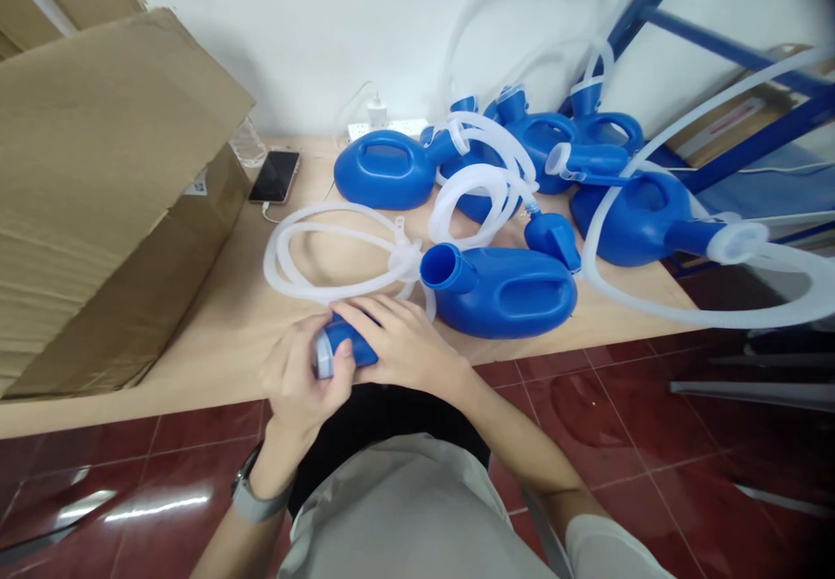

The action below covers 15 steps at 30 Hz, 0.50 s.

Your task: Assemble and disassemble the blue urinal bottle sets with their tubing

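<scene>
Single view from a camera worn on the head, facing forward and steeply down over the wearer's grey shirt onto the tabletop. The left hand and right hand lie close to the lens, below mid-frame; the white wall bounds the far side. The wide field includes red floor tiles beneath; the lower right margin is perhaps too dark for certain reading.

Nothing readable — box label apparently too small.
</scene>
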{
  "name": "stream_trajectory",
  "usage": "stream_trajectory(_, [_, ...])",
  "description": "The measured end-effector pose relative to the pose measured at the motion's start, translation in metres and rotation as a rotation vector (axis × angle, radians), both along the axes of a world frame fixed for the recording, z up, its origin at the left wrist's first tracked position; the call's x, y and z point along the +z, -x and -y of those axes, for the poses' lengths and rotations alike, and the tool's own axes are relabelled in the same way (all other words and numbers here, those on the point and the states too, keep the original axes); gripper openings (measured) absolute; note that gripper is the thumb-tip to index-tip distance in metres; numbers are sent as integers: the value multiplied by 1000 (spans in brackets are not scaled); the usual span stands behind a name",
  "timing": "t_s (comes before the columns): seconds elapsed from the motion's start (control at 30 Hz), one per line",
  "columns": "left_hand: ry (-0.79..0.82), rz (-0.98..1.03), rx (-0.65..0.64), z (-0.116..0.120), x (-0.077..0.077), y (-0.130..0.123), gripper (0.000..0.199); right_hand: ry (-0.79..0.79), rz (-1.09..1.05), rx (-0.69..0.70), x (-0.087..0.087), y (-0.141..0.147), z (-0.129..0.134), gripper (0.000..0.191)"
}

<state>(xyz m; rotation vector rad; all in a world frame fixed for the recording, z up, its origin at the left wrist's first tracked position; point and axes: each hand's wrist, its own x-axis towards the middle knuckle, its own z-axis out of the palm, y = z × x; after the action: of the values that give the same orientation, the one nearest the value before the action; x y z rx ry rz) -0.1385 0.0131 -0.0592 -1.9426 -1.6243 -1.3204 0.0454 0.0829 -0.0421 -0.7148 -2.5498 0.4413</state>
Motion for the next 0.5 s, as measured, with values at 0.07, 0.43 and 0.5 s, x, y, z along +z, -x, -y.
stream_trajectory(0.07, [11, 8, -3, -2, -4, -3, 31, -30, 25, -2, -4, 4, -3, 67])
stream_trajectory(0.43, [31, 48, -56, -7, -1, -5, 24, -165, -78, -37, -23, 2, -9, 47])
stream_trajectory(0.5, [67, 114, -51, -6, 2, -7, 19, -152, -95, -55, -23, 4, -9, 44])
